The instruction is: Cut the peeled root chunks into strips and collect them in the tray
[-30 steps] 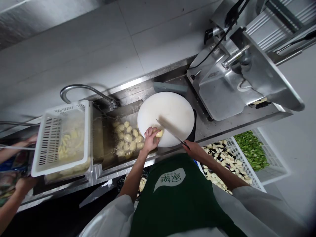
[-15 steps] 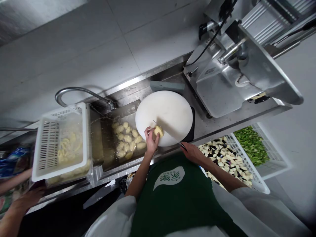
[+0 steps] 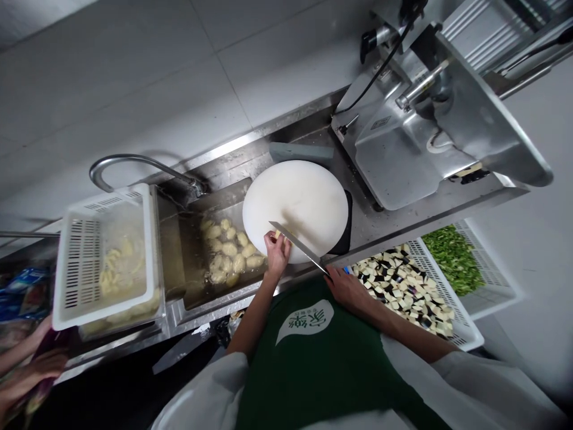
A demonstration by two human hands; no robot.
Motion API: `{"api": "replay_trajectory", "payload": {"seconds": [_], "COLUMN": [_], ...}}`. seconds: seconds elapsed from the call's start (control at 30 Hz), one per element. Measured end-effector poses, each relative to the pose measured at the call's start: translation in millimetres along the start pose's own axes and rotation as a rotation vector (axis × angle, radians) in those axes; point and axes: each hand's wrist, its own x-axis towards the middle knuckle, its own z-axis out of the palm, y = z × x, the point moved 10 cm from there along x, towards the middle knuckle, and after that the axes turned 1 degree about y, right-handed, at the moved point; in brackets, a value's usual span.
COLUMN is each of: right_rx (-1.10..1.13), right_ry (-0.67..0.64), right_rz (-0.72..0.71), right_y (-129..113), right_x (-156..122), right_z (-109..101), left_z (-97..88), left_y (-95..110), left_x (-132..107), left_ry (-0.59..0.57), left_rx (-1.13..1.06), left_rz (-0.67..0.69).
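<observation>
Over the near edge of a round white cutting board [image 3: 308, 191], my left hand [image 3: 277, 254] has its fingers closed on a peeled potato [image 3: 279, 235]. The kitchen knife [image 3: 304, 248] is in my right hand [image 3: 342, 283], which is wrapped round the handle. Its blade slants up and left across the potato, close to my left fingertips, and covers part of it. I cannot tell how deep the edge sits. Several peeled potatoes [image 3: 228, 248] lie in water in the sink just left of the board.
Left of the sink, a white basket [image 3: 154, 251] holds pale pieces, beneath a curved faucet [image 3: 138, 158]. A metal slicer [image 3: 403, 149] stands right. Diced eggplant [image 3: 403, 286] and chopped greens [image 3: 454, 260] fill baskets below. A co-worker's hands [image 3: 47, 364] hold an eggplant [image 3: 33, 388] at far left.
The knife blade has tilted to show its broad side and lies across the potato, which is now more hidden. At left, the co-worker's hands have shifted and an eggplant shows in them.
</observation>
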Motion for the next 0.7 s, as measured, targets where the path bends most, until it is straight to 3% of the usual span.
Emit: {"api": "replay_trajectory", "payload": {"seconds": [0.3, 0.57, 0.7], "right_rx": [-0.027, 0.018, 0.032], "right_ry": [-0.051, -0.004, 0.025], "right_rz": [-0.015, -0.062, -0.065], "right_y": [-11.4, -19.6, -21.2], "right_x": [4.7, 47.9, 57.1], "right_z": [-5.0, -6.2, -27.2], "left_z": [-1.5, -0.8, -3.3], "left_y": [2.2, 1.8, 2.8], "left_x": [1.3, -2.2, -6.0], "left_ry": [0.006, 0.017, -0.030], "left_rx": [-0.019, -0.006, -0.013], "left_rz": [-0.010, -0.017, -0.035]}}
